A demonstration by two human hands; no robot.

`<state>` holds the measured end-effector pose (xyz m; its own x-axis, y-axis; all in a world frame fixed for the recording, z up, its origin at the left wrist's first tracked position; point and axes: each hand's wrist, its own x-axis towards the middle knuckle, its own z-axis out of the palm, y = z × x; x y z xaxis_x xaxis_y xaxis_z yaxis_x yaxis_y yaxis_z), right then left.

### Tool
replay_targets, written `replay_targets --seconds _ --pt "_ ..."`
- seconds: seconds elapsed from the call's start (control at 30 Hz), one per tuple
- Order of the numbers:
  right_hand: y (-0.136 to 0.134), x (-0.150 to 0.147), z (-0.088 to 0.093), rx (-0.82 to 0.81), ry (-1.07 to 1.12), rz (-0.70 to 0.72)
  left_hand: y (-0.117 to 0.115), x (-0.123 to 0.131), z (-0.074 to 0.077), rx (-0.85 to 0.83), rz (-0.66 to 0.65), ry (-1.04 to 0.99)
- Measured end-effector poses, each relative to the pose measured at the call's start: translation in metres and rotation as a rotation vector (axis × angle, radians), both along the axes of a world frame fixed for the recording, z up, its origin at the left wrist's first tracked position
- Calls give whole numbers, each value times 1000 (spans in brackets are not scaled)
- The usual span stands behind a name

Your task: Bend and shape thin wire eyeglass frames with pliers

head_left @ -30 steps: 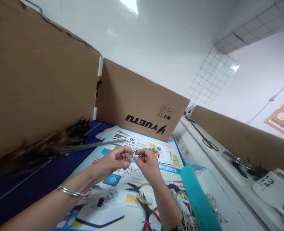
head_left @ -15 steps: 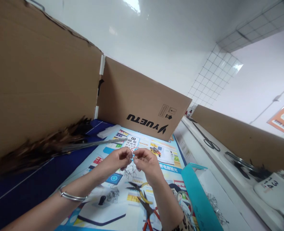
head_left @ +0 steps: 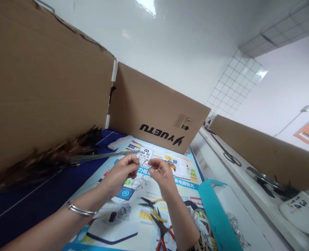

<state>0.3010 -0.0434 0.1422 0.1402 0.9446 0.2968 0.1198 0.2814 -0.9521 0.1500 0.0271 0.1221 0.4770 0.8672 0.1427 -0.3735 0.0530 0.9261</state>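
My left hand (head_left: pixel 126 170) is closed in a pinch above the poster-covered table; whatever is in its fingertips is too small to make out. Facing it across a small gap, my right hand (head_left: pixel 161 174) has its thumb and forefinger brought close together, and anything between them is too fine to name. Below the hands lies a loose tangle of thin wire pieces (head_left: pixel 141 182). Nearer me is another small bunch of wire (head_left: pixel 125 211) beside a small black object (head_left: pixel 112 217). Yellow-handled pliers (head_left: pixel 153 207) and a red-handled pair (head_left: pixel 163 228) lie by my right forearm.
Cardboard panels (head_left: pixel 154 104) wall in the back and left. Dark brown feathery material (head_left: pixel 52 160) and clear-wrapped sticks (head_left: pixel 104 157) lie left. At right are a wire coil (head_left: pixel 202 221), a teal-edged box (head_left: pixel 217 212) holding wire pieces, and a ledge with scissors (head_left: pixel 231 158) and a white mug (head_left: pixel 298 209).
My hands were touching at the fingertips, with something small and light blue visible between them. They have now drawn apart, leaving a gap. The view has shifted slightly.
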Motion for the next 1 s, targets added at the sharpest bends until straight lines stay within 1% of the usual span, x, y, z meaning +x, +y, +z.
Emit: replay_targets --seconds 0.2,0.33,0.47,0.57,0.67,0.73,0.9,1.0 --pt "5 0 -7 -56 -24 -9 1 0 -1 2 -15 -9" --pt "6 0 -12 -86 -112 -30 1 0 -2 1 -43 -5" --pt "5 1 -11 -87 -175 -83 1 2 -4 25 -9 58" --pt "5 3 -10 -59 -221 -122 6 4 -7 103 32 141" --pt "6 5 -10 -74 -161 -118 14 2 -8 230 72 194" --pt "8 7 -10 -92 -106 -124 19 -1 -7 274 105 214" --pt "10 11 -10 -110 -45 -126 25 -8 -4 274 175 197" --pt "10 12 -10 -108 -18 -127 23 -10 -3 263 159 209"
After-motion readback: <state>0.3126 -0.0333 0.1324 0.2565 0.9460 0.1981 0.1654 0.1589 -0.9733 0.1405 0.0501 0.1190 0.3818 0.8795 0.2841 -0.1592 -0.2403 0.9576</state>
